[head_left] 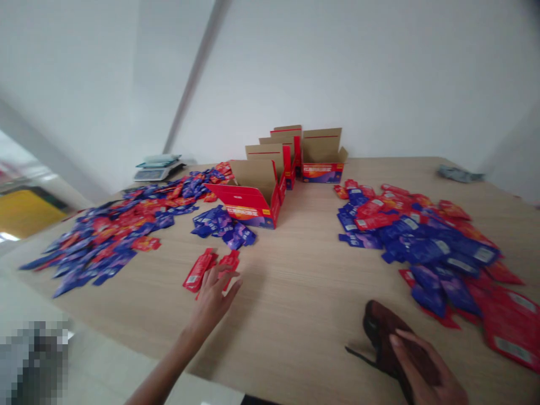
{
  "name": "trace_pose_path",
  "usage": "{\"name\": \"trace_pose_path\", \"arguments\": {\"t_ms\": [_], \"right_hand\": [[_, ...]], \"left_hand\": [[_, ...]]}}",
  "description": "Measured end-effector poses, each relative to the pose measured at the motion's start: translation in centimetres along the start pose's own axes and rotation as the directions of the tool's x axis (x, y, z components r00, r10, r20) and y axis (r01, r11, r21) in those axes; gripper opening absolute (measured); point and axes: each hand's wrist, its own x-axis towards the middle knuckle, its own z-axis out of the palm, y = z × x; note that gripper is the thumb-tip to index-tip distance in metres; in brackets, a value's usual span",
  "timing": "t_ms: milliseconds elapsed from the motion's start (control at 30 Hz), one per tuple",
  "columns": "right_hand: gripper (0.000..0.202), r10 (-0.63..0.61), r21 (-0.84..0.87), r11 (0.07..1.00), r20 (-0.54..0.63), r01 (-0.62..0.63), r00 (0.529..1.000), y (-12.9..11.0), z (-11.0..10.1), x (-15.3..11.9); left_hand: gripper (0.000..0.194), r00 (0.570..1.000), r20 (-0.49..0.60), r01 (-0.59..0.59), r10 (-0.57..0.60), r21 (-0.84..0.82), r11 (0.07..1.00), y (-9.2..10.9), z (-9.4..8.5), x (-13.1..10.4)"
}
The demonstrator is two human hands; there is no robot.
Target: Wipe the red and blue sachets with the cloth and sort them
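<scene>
My left hand is open, fingers spread and slightly bent, over a few flat red packets on the table. Whether its fingertips touch them I cannot tell. At the lower right, my right hand has its fingers closed over a dark brown pouch-like object with a thin black strap; its exact kind is unclear. Just beyond the left hand lies a small group of blue-purple packets. Behind them stands an open red box with its flaps raised.
More open boxes stand in rows toward the wall. A long heap of red and blue packets covers the table's left side; another packet pile spreads on the right. A scale sits back left, a crumpled grey item back right.
</scene>
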Motion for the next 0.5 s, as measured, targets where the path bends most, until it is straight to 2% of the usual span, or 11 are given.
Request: {"name": "trace_pose_path", "arguments": {"t_ms": [33, 100, 200, 300, 367, 400, 433, 500], "right_hand": [[0.056, 0.002, 0.037, 0.999, 0.009, -0.003, 1.000, -0.4, 0.2, -0.2], [0.052, -0.033, 0.129, 0.991, 0.020, 0.031, 0.999, -1.5, 0.5, -0.6], [0.041, -0.147, 0.182, 0.975, 0.110, 0.126, 0.983, -2.9, 0.6, -1.2], [0.031, -0.247, 0.214, 0.959, 0.316, 0.185, 0.916, -3.7, 0.0, -2.2], [0.028, -0.297, 0.223, 0.950, 0.432, 0.218, 0.851, -4.0, -0.5, -2.9], [0.028, -0.312, 0.227, 0.947, 0.466, 0.229, 0.828, -4.0, -0.7, -3.1], [0.028, -0.321, 0.235, 0.944, 0.483, 0.232, 0.815, -4.1, -0.9, -3.2], [0.030, -0.321, 0.268, 0.941, 0.499, 0.208, 0.805, -4.1, -1.2, -3.1]], "left_hand": [[0.017, 0.999, 0.002, -0.045, 0.045, -0.083, 0.996, 2.2, 0.0, 0.0], [0.016, 0.983, 0.118, -0.104, 0.142, -0.282, 0.954, 6.9, 0.4, 0.9], [0.022, 0.921, 0.243, -0.149, 0.304, -0.503, 0.852, 14.6, 3.2, 3.6], [0.026, 0.804, 0.367, -0.242, 0.467, -0.517, 0.821, 22.1, 8.5, 6.6], [0.016, 0.754, 0.372, -0.299, 0.541, -0.539, 0.787, 26.5, 12.7, 8.2], [0.007, 0.742, 0.366, -0.317, 0.562, -0.546, 0.775, 28.4, 14.7, 8.8], [0.007, 0.739, 0.356, -0.327, 0.572, -0.553, 0.767, 30.2, 16.6, 9.3], [0.018, 0.758, 0.330, -0.323, 0.563, -0.560, 0.763, 33.2, 19.6, 10.0]]}}
